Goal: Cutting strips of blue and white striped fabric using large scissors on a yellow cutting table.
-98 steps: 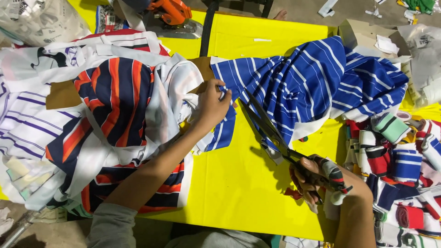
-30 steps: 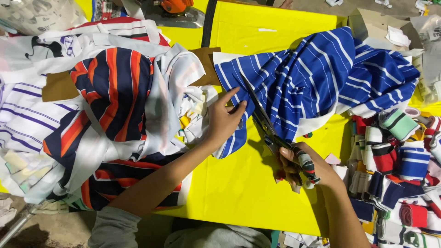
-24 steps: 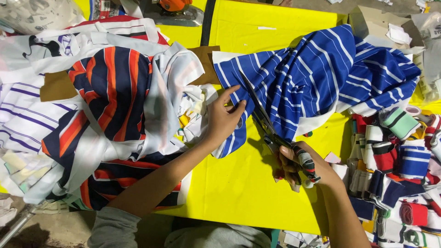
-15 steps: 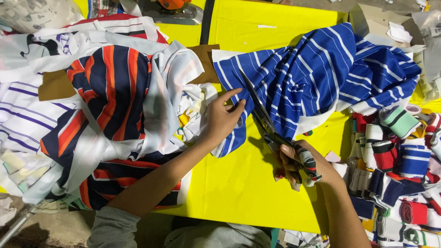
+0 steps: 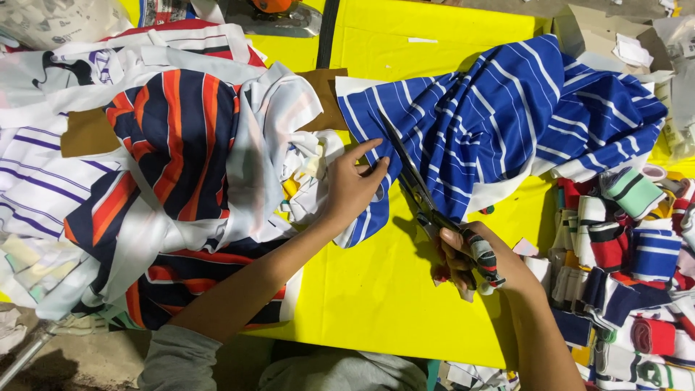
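Two hands flank blue striped fabric (image 5: 499, 116), scissors (image 5: 427, 203) between.

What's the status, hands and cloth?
Left hand flat on blue striped cloth. Right hand grips scissors, blades in cloth. Fabric piles beside, nothing blocking.

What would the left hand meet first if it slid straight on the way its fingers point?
The left hand points up and right along the blue striped fabric. Its fingertips would probably meet the scissors blades first, lying just ahead on that fabric.

Probably garment workshop: fabric scraps (image 5: 630, 261) everywhere
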